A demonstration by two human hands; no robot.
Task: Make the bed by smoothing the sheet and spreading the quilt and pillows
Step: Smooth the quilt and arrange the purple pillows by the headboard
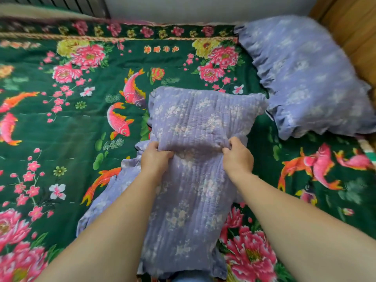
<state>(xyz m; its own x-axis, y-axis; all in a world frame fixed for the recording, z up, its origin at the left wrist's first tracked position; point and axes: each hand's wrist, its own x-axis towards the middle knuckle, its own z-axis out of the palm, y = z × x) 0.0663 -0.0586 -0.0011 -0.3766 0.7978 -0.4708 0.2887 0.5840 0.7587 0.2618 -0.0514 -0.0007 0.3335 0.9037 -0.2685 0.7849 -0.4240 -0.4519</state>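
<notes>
A lavender floral pillow (193,119) with a frilled edge lies lengthwise in front of me on the dark green sheet (67,129) printed with pink flowers and red fish. My left hand (155,157) grips a fold of its cover on the left side. My right hand (237,154) grips the same fold on the right side, so the fabric bunches between them. A second lavender frilled pillow (309,78) lies at the far right of the bed, near the head end.
A wooden headboard (354,27) rises at the top right. A pale wall (203,7) runs along the far side of the bed, with dark bars (61,3) at the top left. The sheet's left half lies flat and uncovered.
</notes>
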